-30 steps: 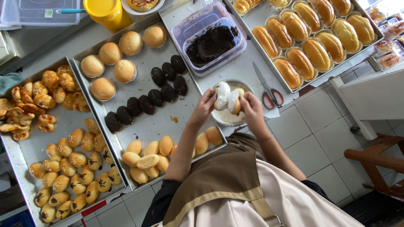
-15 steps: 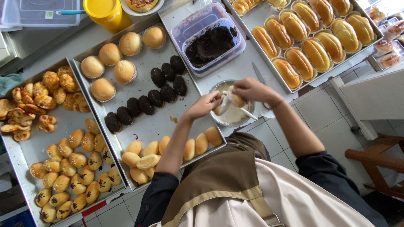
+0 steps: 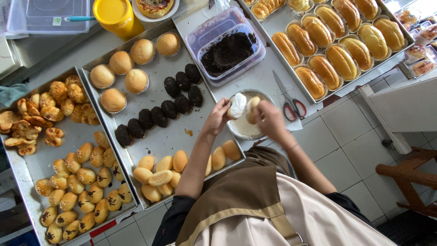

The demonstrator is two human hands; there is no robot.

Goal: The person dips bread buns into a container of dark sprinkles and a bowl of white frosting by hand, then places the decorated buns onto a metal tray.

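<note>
Pale surface (image 3: 268, 75), tiled at its near edge. Directly under both grips: a round metal bowl (image 3: 246, 130) of white cream. Just right of the grips, red-handled scissors (image 3: 287, 99) lie flat. Beyond the grips, a clear plastic tub (image 3: 227, 45) holds dark crumbs. Left of the grips, a long metal tray (image 3: 157, 77) of buns sits edge to edge with a second tray (image 3: 27, 164) further left. Far right beyond the grips, another tray (image 3: 291, 75) of long rolls. Far left beyond them, a yellow container (image 3: 116, 16) and a clear lidded box (image 3: 48, 16).
</note>
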